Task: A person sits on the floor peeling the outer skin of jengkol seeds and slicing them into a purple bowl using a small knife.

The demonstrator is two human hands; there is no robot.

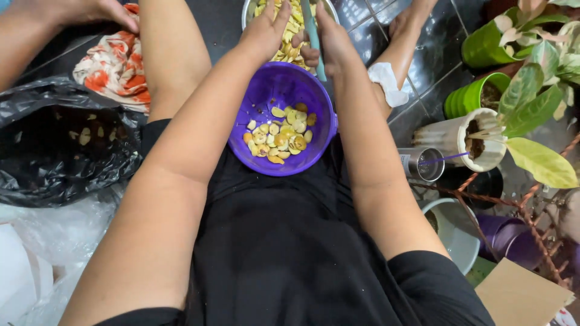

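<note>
Head view: right hand (338, 42) holds a pale green knife (313, 36), left hand (266, 30) grips yellow seeds (289, 36) over the round purple plastic strainer (266, 90), so cut bits drop in.

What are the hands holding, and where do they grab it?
The right hand grips a pale green knife low on its handle. The left hand reaches into the metal bowl of yellow pieces; whether it holds one cannot be told.

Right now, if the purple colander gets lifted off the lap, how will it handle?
The purple colander looks like rigid plastic, so probably stiff and light. It holds only a shallow layer of yellow pieces, adding little weight. Resting on black fabric, not a flat surface, it may tip when nudged.
</note>
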